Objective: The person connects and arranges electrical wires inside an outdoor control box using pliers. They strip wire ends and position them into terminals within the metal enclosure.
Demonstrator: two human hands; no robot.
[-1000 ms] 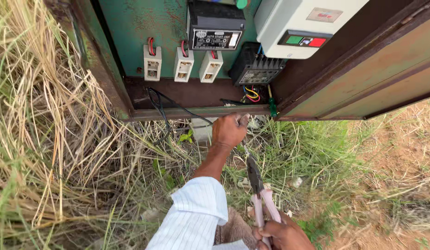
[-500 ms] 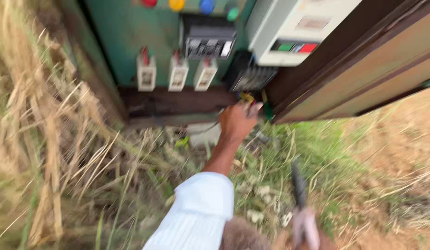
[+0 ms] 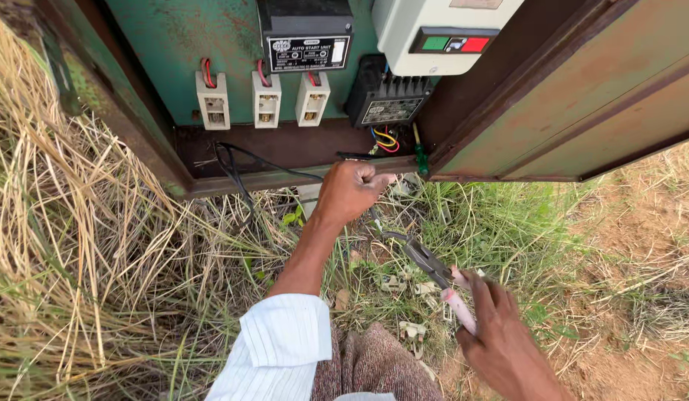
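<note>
Pliers [image 3: 427,261] in right hand [image 3: 500,338] (left [image 3: 349,191] fisted).

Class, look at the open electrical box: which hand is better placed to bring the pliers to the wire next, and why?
Probably the right hand: it already grips the pliers, jaws pointing toward the wire that the left hand grips at the box edge.

- My left hand [image 3: 349,191] is fisted at the lower lip of the green cabinet [image 3: 285,177], beside black wires [image 3: 237,165].
- My right hand [image 3: 504,343] grips pink-handled pliers [image 3: 432,269] over grass [image 3: 500,215].
</note>
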